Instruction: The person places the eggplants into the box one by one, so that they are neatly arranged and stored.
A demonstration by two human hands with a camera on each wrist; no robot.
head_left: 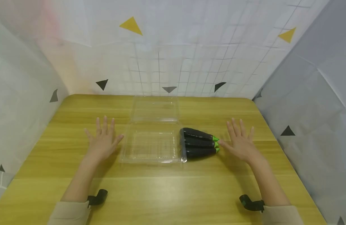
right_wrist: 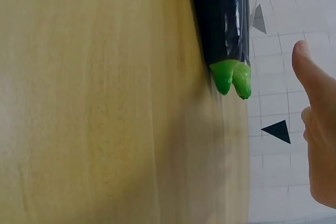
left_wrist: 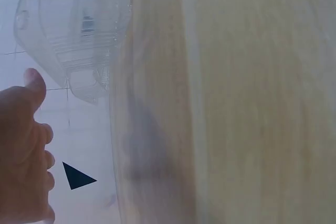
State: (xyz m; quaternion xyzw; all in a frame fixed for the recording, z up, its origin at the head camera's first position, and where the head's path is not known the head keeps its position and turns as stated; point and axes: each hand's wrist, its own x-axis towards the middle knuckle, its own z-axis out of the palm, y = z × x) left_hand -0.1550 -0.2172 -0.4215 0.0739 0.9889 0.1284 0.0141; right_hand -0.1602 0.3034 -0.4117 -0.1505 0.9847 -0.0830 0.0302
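A clear plastic clamshell box stands on the table with its lid folded back toward the wall. Three dark eggplants with green stem ends lie side by side against its right edge, stems pointing right. Left of the box, my left hand is held over the table with its fingers spread, holding nothing; in the left wrist view the thumb is nearest the box. My right hand, fingers spread and holding nothing, is just right of the green stems.
The wooden table has rounded far corners. White sheets with grid lines and triangle marks form a back wall and side walls. A black band piece sits on the left wrist and another on the right.
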